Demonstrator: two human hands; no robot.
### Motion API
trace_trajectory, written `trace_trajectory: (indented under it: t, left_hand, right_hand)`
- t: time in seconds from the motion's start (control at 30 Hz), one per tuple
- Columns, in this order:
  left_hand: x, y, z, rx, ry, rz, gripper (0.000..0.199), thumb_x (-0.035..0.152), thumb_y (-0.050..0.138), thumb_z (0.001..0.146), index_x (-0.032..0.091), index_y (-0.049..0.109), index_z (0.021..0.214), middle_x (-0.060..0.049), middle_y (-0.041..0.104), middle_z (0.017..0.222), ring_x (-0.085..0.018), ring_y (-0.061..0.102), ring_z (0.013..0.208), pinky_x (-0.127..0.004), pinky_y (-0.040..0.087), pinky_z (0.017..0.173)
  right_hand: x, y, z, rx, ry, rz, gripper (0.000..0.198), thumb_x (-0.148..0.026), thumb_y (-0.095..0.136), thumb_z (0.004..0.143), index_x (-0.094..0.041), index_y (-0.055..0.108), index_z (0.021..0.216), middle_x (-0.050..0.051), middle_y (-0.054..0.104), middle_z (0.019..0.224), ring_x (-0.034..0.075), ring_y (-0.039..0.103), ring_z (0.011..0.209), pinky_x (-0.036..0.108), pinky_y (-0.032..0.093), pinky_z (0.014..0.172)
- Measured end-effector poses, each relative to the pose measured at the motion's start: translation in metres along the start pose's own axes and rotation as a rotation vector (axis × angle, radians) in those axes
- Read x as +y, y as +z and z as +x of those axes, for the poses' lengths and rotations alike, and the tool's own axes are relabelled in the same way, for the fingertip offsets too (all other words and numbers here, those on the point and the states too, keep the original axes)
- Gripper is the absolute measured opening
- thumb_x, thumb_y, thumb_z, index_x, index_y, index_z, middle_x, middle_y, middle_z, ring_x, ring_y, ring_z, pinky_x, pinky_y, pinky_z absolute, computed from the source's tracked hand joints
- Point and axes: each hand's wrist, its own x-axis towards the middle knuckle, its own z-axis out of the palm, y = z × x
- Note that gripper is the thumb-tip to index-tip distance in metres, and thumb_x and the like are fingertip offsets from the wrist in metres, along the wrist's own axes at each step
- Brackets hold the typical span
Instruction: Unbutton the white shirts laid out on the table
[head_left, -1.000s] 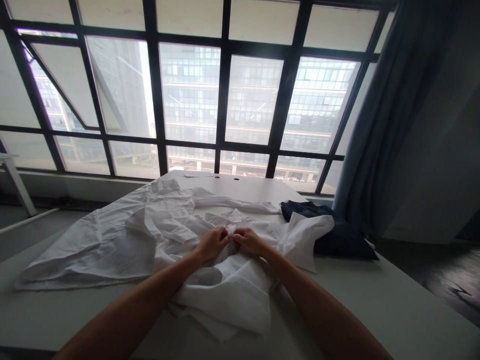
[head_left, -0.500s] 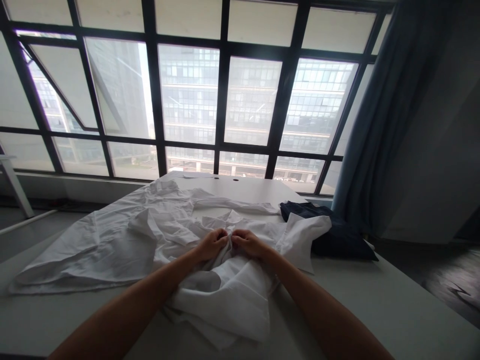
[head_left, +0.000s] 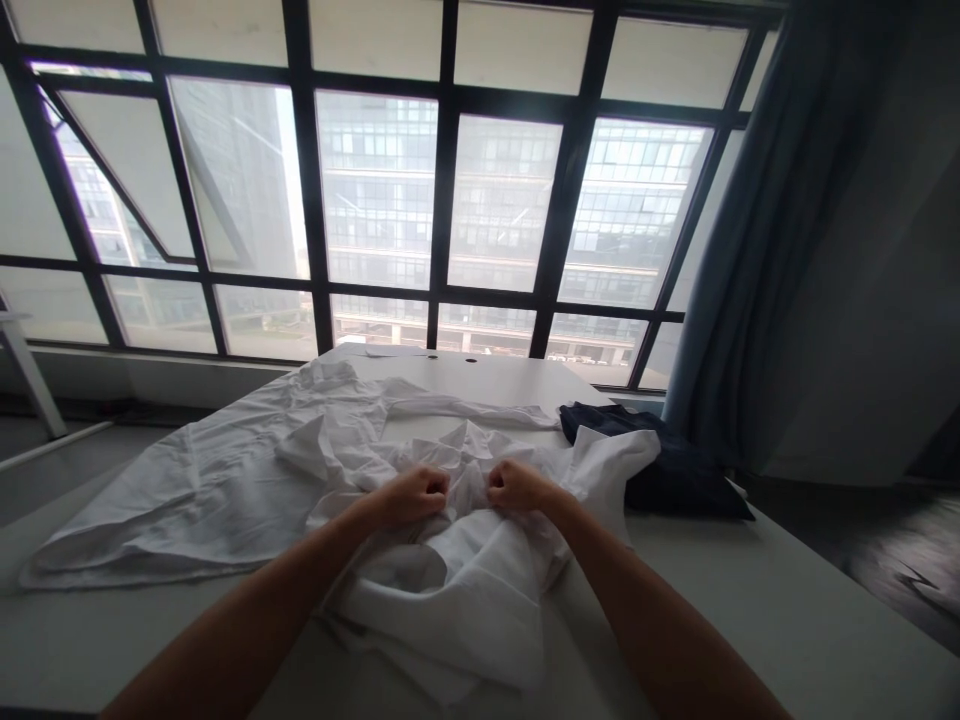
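A crumpled white shirt (head_left: 480, 580) lies bunched on the table in front of me, its short sleeve spread toward the right. My left hand (head_left: 416, 493) is closed on the shirt's fabric near its upper middle. My right hand (head_left: 521, 487) grips the same cloth a little to the right, with gathered folds between the two fists. The fingertips of both hands are hidden in the fabric. An opening in the cloth, perhaps a sleeve or neck hole, shows just below my left hand.
Another white garment (head_left: 202, 500) spreads over the table's left side, with a long strip running across behind the shirt. Folded dark navy clothing (head_left: 682, 475) sits at the right, partly under the sleeve. The white table (head_left: 750, 610) reaches toward large windows; a blue curtain (head_left: 720, 300) hangs at right.
My hands have moved apart from nearly touching, left hand to the left and right hand to the right. The shirt's cloth between them has spread slightly.
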Motion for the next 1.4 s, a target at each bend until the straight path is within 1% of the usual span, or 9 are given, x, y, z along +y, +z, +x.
trace_trajectory:
  t: [0.17,0.27,0.53,0.6,0.73,0.9,1.07,1.2,1.4]
  left_hand:
    - [0.015,0.016,-0.002,0.004,0.098,0.204,0.010,0.017,0.058,0.073,0.018,0.059,0.063,0.001,0.058,0.063,-0.012,0.044,0.057,-0.025,0.033,0.058]
    - [0.019,0.019,-0.002,0.014,0.106,0.198,0.012,0.017,0.061,0.074,0.018,0.060,0.062,-0.001,0.060,0.064,-0.012,0.046,0.058,-0.025,0.035,0.061]
    - [0.018,0.019,-0.003,0.019,0.094,0.259,0.011,0.018,0.060,0.073,0.019,0.061,0.062,-0.002,0.060,0.061,-0.014,0.046,0.056,-0.026,0.032,0.058]
    - [0.017,0.015,0.000,0.099,-0.003,0.280,0.008,0.020,0.059,0.074,0.019,0.063,0.066,-0.002,0.061,0.063,-0.015,0.050,0.058,-0.026,0.033,0.060]
    - [0.005,0.000,0.009,0.419,-0.267,0.276,0.014,0.023,0.052,0.084,0.018,0.065,0.084,-0.005,0.067,0.075,-0.018,0.058,0.068,-0.026,0.038,0.064]
    - [-0.011,-0.011,0.018,0.543,-0.367,0.166,0.016,0.023,0.050,0.088,0.016,0.063,0.092,-0.005,0.069,0.079,-0.018,0.062,0.074,-0.025,0.041,0.067]
    - [-0.013,-0.011,0.021,0.671,-0.376,0.191,0.018,0.025,0.048,0.090,0.016,0.061,0.097,-0.007,0.070,0.082,-0.020,0.064,0.078,-0.026,0.042,0.069]
    - [-0.014,-0.012,0.021,0.672,-0.386,0.196,0.019,0.027,0.047,0.090,0.017,0.061,0.099,-0.009,0.070,0.084,-0.022,0.065,0.081,-0.027,0.042,0.069]
    - [-0.015,-0.013,0.019,0.657,-0.424,0.219,0.021,0.029,0.047,0.091,0.017,0.061,0.100,-0.009,0.071,0.085,-0.022,0.065,0.078,-0.028,0.040,0.067]
  right_hand:
    - [-0.025,0.003,-0.002,0.317,-0.032,-0.051,0.022,-0.038,0.063,0.083,-0.018,0.071,0.083,0.005,0.070,0.079,0.015,0.059,0.068,0.025,0.034,0.060]
    - [-0.035,0.012,0.001,0.301,-0.047,-0.128,0.023,-0.040,0.063,0.084,-0.019,0.070,0.088,0.006,0.071,0.091,0.018,0.062,0.077,0.026,0.039,0.067]
    - [-0.031,0.015,0.005,0.263,-0.027,-0.320,0.023,-0.016,0.058,0.081,-0.016,0.068,0.102,0.012,0.069,0.108,0.025,0.062,0.104,0.029,0.042,0.083]
    - [-0.027,0.009,0.003,0.247,0.049,-0.303,0.020,-0.021,0.059,0.084,-0.016,0.067,0.102,0.012,0.071,0.104,0.025,0.064,0.098,0.030,0.042,0.080]
    - [-0.030,0.001,-0.001,0.334,0.159,-0.187,0.027,-0.043,0.060,0.090,-0.018,0.067,0.098,0.010,0.072,0.090,0.022,0.067,0.081,0.028,0.040,0.068]
    - [-0.055,0.007,-0.010,0.166,0.107,-0.129,0.046,-0.062,0.063,0.083,-0.018,0.073,0.073,0.012,0.072,0.075,0.022,0.064,0.067,0.029,0.038,0.062]
    - [-0.073,0.009,-0.020,0.108,-0.035,-0.176,0.023,-0.041,0.073,0.080,-0.019,0.075,0.073,0.010,0.072,0.072,0.022,0.065,0.066,0.029,0.037,0.061]
    - [-0.071,0.003,-0.025,0.154,-0.132,0.025,0.020,-0.037,0.074,0.080,-0.020,0.075,0.090,0.004,0.073,0.076,0.017,0.063,0.065,0.026,0.038,0.060]
    - [-0.072,-0.002,-0.031,-0.092,-0.294,0.096,0.025,-0.038,0.086,0.068,-0.019,0.075,0.080,0.000,0.069,0.069,0.010,0.054,0.055,0.022,0.035,0.055]
